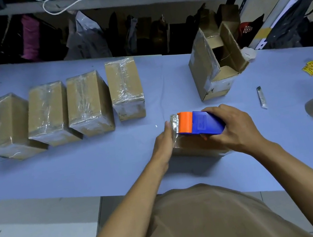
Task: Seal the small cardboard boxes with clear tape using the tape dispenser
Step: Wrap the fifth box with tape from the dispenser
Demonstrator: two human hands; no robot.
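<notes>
Mid-taping: right hand [233, 126] wrapped round tape dispenser [199, 123], left hand [165, 139] flat-fingered against small box [194, 149] under both. Next, probably: tear tape at blade beside left fingertips, smooth down.

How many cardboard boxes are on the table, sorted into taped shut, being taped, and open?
Taped shut: 4
Being taped, under the tape dispenser: 1
Open box: 1
Total: 6
</notes>
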